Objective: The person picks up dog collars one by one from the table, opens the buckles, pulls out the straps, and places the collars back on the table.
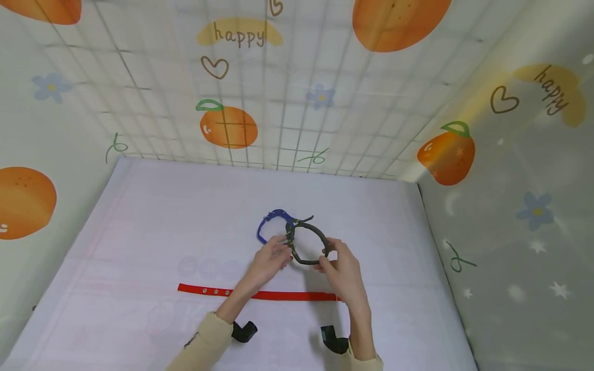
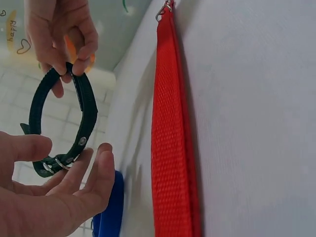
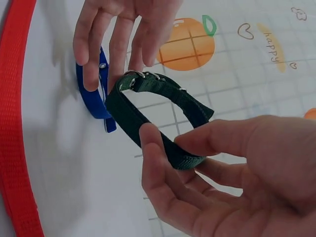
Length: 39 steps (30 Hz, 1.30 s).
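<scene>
We see the green collar (image 3: 129,118) raised above the table (image 1: 380,232), its right side pinched by the right hand (image 1: 343,268), while its buckle (image 2: 61,163) lies opposite, nearer the left hand (image 1: 271,255), whose fingers are loosely extended without a firm grip. Beyond rests the blue collar (image 3: 91,101); the red strap (image 1: 297,296) runs crosswise below, and we note no container.

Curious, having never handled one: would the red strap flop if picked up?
The red strap would probably droop, since it looks like woven webbing. Lying flat, it seems unlikely to roll. The end with the metal fitting may hang heavier.
</scene>
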Motion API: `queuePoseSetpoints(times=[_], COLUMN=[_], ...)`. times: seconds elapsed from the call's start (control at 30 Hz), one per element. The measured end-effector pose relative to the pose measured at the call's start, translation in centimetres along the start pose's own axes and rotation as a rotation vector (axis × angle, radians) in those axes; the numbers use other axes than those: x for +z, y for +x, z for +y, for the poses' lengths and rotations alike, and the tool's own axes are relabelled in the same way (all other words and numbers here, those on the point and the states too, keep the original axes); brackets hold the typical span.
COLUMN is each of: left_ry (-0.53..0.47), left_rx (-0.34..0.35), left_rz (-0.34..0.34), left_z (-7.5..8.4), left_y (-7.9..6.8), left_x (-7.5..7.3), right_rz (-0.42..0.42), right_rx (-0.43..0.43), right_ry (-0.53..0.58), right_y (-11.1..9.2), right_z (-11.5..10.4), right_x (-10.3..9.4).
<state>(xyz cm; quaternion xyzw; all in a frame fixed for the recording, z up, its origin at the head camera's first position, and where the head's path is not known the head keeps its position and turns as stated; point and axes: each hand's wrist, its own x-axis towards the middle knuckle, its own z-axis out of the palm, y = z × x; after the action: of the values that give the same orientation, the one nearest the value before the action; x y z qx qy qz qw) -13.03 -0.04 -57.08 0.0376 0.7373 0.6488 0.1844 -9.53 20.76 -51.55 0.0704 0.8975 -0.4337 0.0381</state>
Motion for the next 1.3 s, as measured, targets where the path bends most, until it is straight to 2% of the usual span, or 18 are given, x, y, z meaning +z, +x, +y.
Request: queuePoseSetpoints(times=[0.27, 0.53, 0.7, 0.9, 1.03, 1.17, 1.3], left_ry=[-0.013, -0.136, -0.157, -0.13, -0.097, -0.041, 0.016], left_rx=[0.065, 0.116, 0.129, 0.163, 0.202, 0.251, 0.284], left_rz=[0.065, 0.1, 0.14, 0.193, 0.2, 0.182, 0.131], left_z=[0.2, 0.9, 1.2, 1.1, 1.1, 0.9, 0.7], left_y=[-0.5, -1.2, -1.7, -2.0, -2.2, -2.5, -3.0], left_x=[-1.3, -2.2, -2.3, -2.1, -2.1, -2.0, -1.8], right_rz=[-0.04, -0.088, -0.104, -0.105, -0.091, -0.08, -0.104], right_rx=[-0.079, -0.059, -0.07, -0.098, -0.12, -0.154, -0.219], right_ry=[0.035, 0.072, 0.089, 0.065, 0.01, -0.027, -0.034], right_y=[-0.6, -1.0, -1.4, -1.5, -1.6, -1.7, -1.9], right_z=[-0.3, -0.8, -0.9, -1.1, -1.3, -1.5, -1.7], right_x=[0.3, 0.7, 1.0, 1.3, 1.5, 1.8, 2.2])
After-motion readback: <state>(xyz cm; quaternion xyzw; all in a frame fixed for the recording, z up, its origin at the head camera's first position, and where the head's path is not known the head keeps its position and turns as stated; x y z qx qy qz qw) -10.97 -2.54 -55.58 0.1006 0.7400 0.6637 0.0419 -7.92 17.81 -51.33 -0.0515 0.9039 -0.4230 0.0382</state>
